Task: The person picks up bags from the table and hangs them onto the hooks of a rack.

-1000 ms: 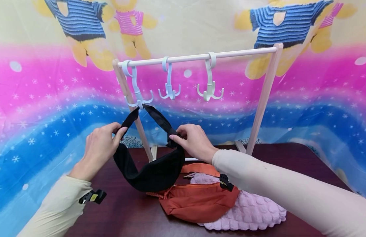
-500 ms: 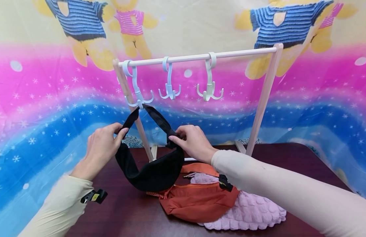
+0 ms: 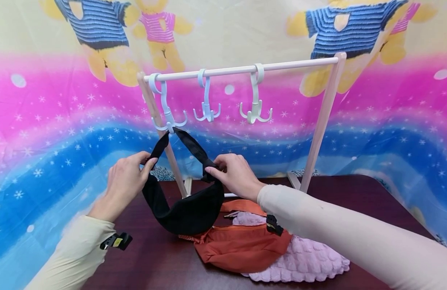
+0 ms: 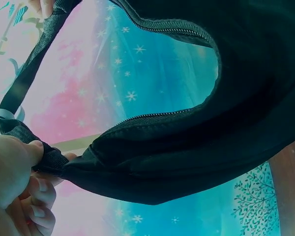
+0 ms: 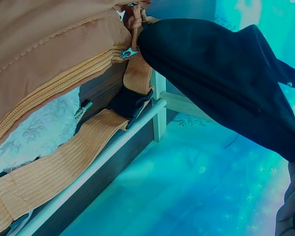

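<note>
A black zippered waist bag [image 3: 190,213] hangs by its strap [image 3: 188,143] from the leftmost white multi-prong hook [image 3: 169,117]. My left hand [image 3: 125,179] pinches the strap's left side between thumb and fingers; the left wrist view shows the thumb [image 4: 35,151] pressed on it, beside the bag's open-looking zipper edge [image 4: 157,115]. On the other side my right hand [image 3: 237,175] pinches the strap near where it meets the bag. In the right wrist view only some fingers [image 5: 290,211] show at the edge. The bag's bottom is just over an orange-red waist bag [image 3: 245,247].
A wooden rack [image 3: 324,121] stands on the dark table [image 3: 368,209], its top bar [image 3: 292,65] carrying two more hooks, a middle one [image 3: 207,108] and a right one [image 3: 256,106]. A pink puckered bag [image 3: 314,262] lies under the orange-red one. A printed cloth hangs behind.
Both hands keep their hold on the strap. The left hand has shifted slightly to the right, and the black bag's left side has come in a little with it.
</note>
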Available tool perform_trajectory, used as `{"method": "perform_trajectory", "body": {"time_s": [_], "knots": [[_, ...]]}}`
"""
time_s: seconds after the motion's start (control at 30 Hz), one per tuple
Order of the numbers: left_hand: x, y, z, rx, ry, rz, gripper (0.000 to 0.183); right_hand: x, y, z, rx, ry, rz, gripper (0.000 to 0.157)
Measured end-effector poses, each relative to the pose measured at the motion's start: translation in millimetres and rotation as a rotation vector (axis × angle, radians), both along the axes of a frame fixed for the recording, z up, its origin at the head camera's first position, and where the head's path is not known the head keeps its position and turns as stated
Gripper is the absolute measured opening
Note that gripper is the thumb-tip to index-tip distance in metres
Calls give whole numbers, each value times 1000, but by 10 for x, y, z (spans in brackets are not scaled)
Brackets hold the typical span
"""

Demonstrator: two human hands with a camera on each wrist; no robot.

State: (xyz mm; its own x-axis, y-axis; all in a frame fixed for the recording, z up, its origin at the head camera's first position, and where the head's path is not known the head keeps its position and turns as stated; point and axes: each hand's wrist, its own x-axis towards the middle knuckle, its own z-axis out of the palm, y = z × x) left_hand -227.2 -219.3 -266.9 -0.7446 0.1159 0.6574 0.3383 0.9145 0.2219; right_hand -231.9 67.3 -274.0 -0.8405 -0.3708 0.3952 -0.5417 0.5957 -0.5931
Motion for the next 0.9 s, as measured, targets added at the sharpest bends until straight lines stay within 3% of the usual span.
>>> {"method": "perform_trajectory", "body": {"time_s": [0.9], "knots": [[1, 4, -28, 2, -2, -9, 16, 27, -21, -35, -20, -45, 29, 17]]}}
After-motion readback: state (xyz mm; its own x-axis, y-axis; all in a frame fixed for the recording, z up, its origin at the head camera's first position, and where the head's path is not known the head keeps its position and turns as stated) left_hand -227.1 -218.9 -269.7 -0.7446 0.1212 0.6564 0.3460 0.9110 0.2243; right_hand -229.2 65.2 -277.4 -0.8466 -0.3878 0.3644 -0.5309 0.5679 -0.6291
